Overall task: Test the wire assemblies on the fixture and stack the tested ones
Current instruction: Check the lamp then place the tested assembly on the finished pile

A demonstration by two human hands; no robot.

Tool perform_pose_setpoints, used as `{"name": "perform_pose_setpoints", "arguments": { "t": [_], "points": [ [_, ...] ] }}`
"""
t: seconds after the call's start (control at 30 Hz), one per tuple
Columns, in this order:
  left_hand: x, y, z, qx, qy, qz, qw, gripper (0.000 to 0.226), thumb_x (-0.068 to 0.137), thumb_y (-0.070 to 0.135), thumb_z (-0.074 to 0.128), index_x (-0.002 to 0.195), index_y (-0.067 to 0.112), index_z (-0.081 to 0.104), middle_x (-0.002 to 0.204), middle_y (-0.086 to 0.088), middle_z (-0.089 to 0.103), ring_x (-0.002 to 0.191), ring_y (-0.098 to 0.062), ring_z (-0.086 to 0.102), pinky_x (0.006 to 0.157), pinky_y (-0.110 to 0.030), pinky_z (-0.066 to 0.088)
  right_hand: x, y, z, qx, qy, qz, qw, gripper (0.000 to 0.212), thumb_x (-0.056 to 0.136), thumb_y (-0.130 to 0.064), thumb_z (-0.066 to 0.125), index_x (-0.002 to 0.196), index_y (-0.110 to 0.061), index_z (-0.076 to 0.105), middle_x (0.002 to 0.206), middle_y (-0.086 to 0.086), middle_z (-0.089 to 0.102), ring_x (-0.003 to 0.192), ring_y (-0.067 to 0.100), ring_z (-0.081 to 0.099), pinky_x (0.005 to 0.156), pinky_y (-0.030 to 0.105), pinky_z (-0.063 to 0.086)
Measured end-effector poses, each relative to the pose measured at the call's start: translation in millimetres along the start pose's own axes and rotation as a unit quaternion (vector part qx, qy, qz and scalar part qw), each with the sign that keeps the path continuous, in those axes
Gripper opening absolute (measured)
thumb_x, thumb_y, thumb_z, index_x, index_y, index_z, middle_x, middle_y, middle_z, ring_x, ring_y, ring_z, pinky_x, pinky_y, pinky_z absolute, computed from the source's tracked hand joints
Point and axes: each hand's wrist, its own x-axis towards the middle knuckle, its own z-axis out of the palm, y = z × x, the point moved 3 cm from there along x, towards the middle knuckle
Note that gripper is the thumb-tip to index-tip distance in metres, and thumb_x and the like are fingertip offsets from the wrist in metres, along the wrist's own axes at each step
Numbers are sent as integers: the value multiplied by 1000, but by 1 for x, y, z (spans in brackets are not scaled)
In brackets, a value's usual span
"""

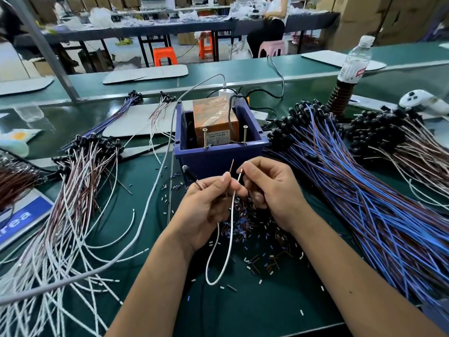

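One wire assembly (229,229), with a white and a brown lead, hangs in a loop between my hands just in front of the blue fixture box (218,154). My left hand (209,203) pinches the brown lead, its tip pointing up. My right hand (269,188) pinches the white lead's end near the box's front wall. Two upright screws (205,138) stand on the box rim around an orange block (213,122). A pile of white and brown assemblies (73,203) lies to the left. A large pile of blue and brown assemblies (364,190) lies to the right.
Several cut insulation bits (262,242) litter the green mat under my hands. A grey cable (155,186) runs from the box across the left pile. A water bottle (352,64) and a white controller (422,100) sit far right. A blue sign (17,220) lies at left.
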Motion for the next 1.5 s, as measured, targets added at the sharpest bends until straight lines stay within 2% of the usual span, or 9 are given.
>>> {"name": "perform_pose_setpoints", "arguments": {
  "t": [0.13,0.4,0.6,0.8,0.9,0.97,1.1,1.23,1.5],
  "points": [
    [0,-1,2,-7,-12,-11,1000,28,94,30,58,78,14,75,83,-8,73,41,-1,26,37,-11,25,-1,-3,-1,9,-2,6,1000,16,87,-32,73,84,-16,74,66,7,55,41,10,39,38,20,28],
    [1,5,1,-4,-2,59,998,30,97,27,56,78,14,76,81,-6,73,44,-1,28,40,-11,25,5,-3,-13,55,105,3,993,19,103,-14,63,84,-10,62,60,6,42,38,9,30,36,18,25],
    [3,5,-1,38,62,101,992,29,95,29,61,85,6,75,83,-13,72,44,-5,31,42,-16,26,-1,8,7,30,-34,34,998,30,89,-37,72,100,-9,79,68,2,61,42,7,41,36,19,32],
    [1,6,2,113,75,131,982,24,100,21,62,88,5,75,76,-5,73,47,-5,49,46,-16,38,-2,1,6,60,-15,52,997,17,85,-29,74,91,-15,80,67,4,62,44,7,39,37,17,28],
    [-1,14,0,299,180,259,901,20,100,19,65,90,8,78,86,-1,75,78,-14,70,73,-28,55,0,-6,1,54,37,1,998,16,103,-25,60,92,-17,68,72,9,61,44,10,40,36,20,29],
    [-4,18,-2,340,249,322,848,18,101,20,66,92,12,79,81,4,73,78,-13,69,74,-25,53,2,-10,0,0,90,-53,995,16,108,-19,54,95,-15,63,77,7,68,44,11,43,38,22,33],
    [-10,23,-5,317,337,382,800,16,102,21,65,99,10,76,62,6,65,59,-8,63,62,-16,47,1,-20,0,-241,222,-189,926,17,105,-17,60,96,-13,74,71,-6,67,62,9,61,62,24,50],
    [-11,28,-9,284,384,397,784,10,99,19,68,101,15,60,61,3,67,58,-18,68,64,-26,50,6,-37,10,-360,289,-287,839,23,100,-7,59,112,-3,78,101,2,77,93,11,72,85,22,56],
    [-9,30,-9,325,435,409,733,10,96,11,63,92,17,69,69,4,69,60,-17,64,59,-25,50,6,-39,21,-432,266,-321,800,20,97,1,62,111,4,77,90,11,75,80,18,69,76,20,54]
  ]
}}
